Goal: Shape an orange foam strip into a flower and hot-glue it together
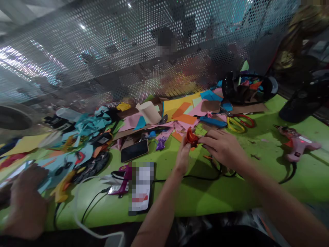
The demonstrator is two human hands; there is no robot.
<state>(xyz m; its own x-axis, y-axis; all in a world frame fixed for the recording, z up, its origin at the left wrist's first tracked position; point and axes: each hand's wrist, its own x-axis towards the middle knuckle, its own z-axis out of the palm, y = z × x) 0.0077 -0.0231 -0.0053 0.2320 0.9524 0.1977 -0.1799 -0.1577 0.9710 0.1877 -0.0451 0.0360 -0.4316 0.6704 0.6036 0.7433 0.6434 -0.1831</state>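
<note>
Above the green table point(205, 199) my left hand point(183, 156) holds a small shiny orange-red curled piece point(191, 138) upright between thumb and fingers. It looks like a rolled petal, but its exact kind cannot be made out. My right hand point(222, 145) reaches in from the right, its fingertips pinched together at the piece's right edge. Whether they grip the piece itself or a bit of it is hidden. Beneath and behind both hands lie orange paper scraps point(177, 136) and a black cable point(197, 177).
A pink glue gun point(299, 144) stands at right; yellow-handled scissors point(235, 125), a blue cutter point(213, 121) and a black basket point(246, 97) lie beyond. Left are phones point(135, 151), a purple tool point(125, 178), a yellow glue gun point(63, 188) and another person's hand point(28, 195).
</note>
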